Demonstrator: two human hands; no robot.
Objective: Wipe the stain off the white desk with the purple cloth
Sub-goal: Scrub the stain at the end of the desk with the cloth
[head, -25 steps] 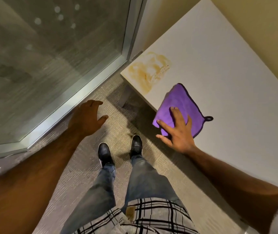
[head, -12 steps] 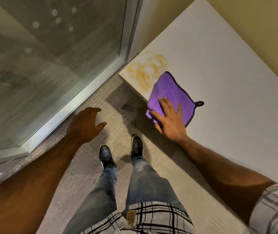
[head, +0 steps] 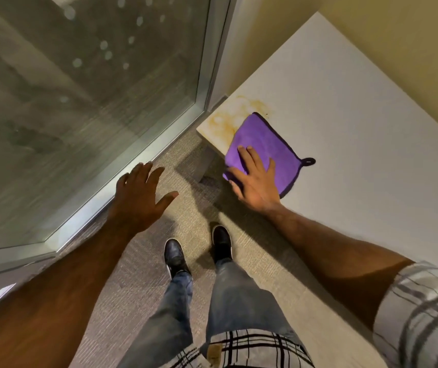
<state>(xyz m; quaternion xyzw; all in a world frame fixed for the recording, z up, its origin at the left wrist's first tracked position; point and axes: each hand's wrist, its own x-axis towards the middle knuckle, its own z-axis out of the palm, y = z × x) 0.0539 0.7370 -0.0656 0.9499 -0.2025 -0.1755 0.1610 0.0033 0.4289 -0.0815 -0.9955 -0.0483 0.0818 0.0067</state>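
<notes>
The left hand (head: pixel 139 196) hangs over the carpet (head: pixel 143 261) beside the glass door (head: pixel 79 102), fingers spread wide, holding nothing; the right hand (head: pixel 256 179) lies flat with fingers splayed on the purple cloth (head: pixel 261 144), pressing it to the white surface (head: pixel 358 128); the cloth's far corner overlaps the yellow-brown stain (head: pixel 226 118) near the surface's corner.
</notes>
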